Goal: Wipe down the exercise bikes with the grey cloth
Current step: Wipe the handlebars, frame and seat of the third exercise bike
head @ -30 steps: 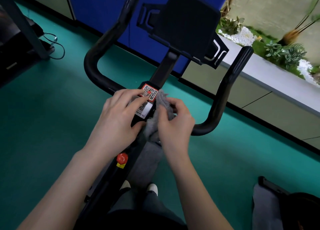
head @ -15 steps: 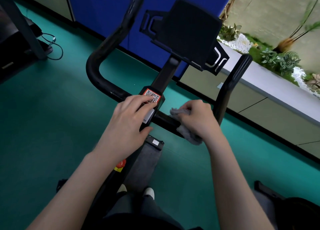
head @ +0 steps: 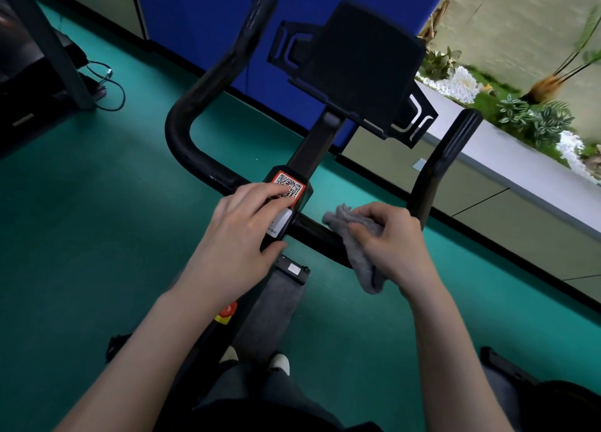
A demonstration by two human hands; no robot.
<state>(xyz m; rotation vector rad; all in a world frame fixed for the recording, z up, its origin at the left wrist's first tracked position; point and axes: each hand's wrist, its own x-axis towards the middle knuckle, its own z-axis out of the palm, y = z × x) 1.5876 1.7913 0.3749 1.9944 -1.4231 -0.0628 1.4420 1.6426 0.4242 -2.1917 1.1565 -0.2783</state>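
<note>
— Holding anything in my right grip (head: 390, 240)?

— Yes. Your right grip is clamped on the grey cloth (head: 357, 259), with the fingers curled over it and the thumb against its upper edge. The cloth lies over the black handlebar (head: 312, 233), just right of the middle of the frame. It is bunched on top of the crossbar, and a tail hangs down below it.

— And the left grip (head: 240, 233)?

— Your left grip rests on the centre block of the exercise bike (head: 312, 152), where the crossbar meets the stem. The fingers lie fairly straight across the red-edged code sticker (head: 287, 184) and cover part of it. The thumb touches the block's lower edge. That grip is apart, not closed round anything. A white label (head: 281, 222) shows just beside the fingers.

— What else is in front of me?

— The two ends of the handlebar rise toward the upper left and upper right of the frame. Between them, above the stem, a dark panel (head: 364, 64) sits on a bracket. A red knob (head: 226, 311) peeks out on the bike below your left wrist. Your two white shoe tips (head: 279, 363) show at bottom centre, over the green floor (head: 81, 220). A blue wall panel (head: 195, 18) runs across the top. A cable (head: 110, 87) loops on the floor at the upper left. A white ledge (head: 507, 158) with plants and white pebbles fills the upper right.
</note>
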